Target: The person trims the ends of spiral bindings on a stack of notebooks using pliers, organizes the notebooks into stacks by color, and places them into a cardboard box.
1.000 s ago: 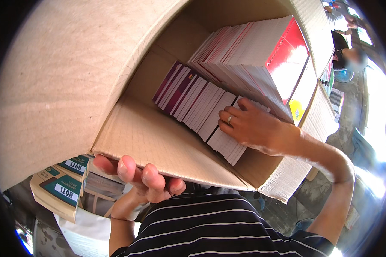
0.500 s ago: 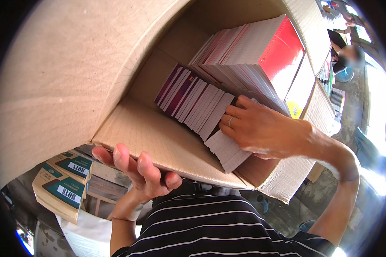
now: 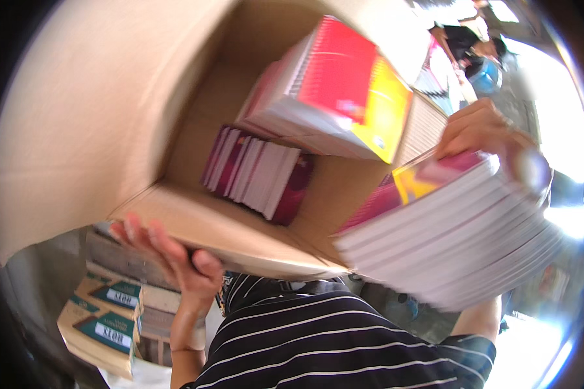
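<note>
A large brown cardboard box lies tilted toward me, its mouth facing me. My right hand is closed on the top end of a thick stack of books with purple and yellow covers, held outside the box at its right; motion blurs the pages. Fingers stretched out, my left hand rests against the box's lower left edge. Inside stand a row of smaller purple-covered books and a big block of spiral-bound books with a red and yellow cover.
Stacks of thick books with green and tan covers stand at the lower left, beside wooden slats. At the upper right another person in dark clothing is by a blue round container and more book piles.
My right hand has lifted a stack of books out of the box and to the right. The box has shifted and tilted, and my left hand has slid slightly left along its edge.
</note>
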The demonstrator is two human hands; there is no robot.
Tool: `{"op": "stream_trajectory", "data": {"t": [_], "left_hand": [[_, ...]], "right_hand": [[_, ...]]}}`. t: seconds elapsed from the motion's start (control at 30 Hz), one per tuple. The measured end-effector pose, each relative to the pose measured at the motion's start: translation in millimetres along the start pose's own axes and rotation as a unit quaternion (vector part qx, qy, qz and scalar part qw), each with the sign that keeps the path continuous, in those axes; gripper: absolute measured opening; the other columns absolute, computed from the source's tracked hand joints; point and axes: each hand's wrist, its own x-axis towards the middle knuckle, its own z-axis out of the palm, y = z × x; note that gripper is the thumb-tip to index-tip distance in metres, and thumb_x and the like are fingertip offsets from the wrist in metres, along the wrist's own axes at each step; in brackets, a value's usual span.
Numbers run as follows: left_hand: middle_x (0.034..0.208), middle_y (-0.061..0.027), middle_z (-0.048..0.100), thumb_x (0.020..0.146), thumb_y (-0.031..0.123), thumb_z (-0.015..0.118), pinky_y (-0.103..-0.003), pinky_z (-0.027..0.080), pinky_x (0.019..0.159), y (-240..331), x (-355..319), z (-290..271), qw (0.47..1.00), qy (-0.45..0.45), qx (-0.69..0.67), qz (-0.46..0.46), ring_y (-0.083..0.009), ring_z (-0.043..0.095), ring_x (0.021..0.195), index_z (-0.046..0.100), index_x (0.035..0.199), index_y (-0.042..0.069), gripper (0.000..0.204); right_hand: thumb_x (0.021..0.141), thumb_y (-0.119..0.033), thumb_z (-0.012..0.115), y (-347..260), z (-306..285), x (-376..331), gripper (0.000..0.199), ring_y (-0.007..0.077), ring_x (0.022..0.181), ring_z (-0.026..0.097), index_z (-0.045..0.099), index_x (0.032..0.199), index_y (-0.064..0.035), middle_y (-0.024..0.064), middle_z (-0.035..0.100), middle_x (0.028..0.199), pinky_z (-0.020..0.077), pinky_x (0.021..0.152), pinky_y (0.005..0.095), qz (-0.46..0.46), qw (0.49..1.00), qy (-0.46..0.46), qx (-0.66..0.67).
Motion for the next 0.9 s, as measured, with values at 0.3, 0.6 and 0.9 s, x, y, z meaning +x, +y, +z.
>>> {"op": "stream_trajectory", "data": {"t": [0.3,0.6,0.9], "left_hand": [[0.144,-0.024,0.031,0.101,0.025,0.024,-0.048,0.022,0.112,40,20,22,0.983,0.183,0.033,0.003,-0.0384,0.027,0.136,0.032,0.137,-0.009,0.05],[0.145,-0.0174,0.034,0.102,0.03,0.025,-0.04,0.025,0.112,66,19,24,0.976,0.213,0.034,-0.043,-0.0308,0.031,0.136,0.035,0.139,-0.004,0.051],[0.148,-0.0179,0.029,0.102,0.039,0.025,-0.037,0.025,0.11,69,12,25,0.981,0.184,-0.012,-0.062,-0.0299,0.03,0.136,0.03,0.143,0.001,0.056]], "right_hand": [[0.063,-0.028,0.077,63,41,-339,0.05,0.0211,0.085,0.065,0.065,0.105,-0.0032,0.0105,0.067,0.096,0.0507,0.077,0.0305,0.505,0.747,0.43,0.05],[0.047,-0.041,0.09,177,255,-318,0.076,0.0213,0.074,0.067,0.064,0.109,-0.0052,0.0111,0.07,0.091,0.0564,0.074,0.0281,0.329,0.833,-0.065,0.441],[0.052,-0.032,0.09,223,326,-295,0.067,0.0237,0.092,0.066,0.065,0.11,-0.0101,0.01,0.07,0.1,0.0495,0.086,0.0365,0.349,0.84,-0.267,0.317]]}}
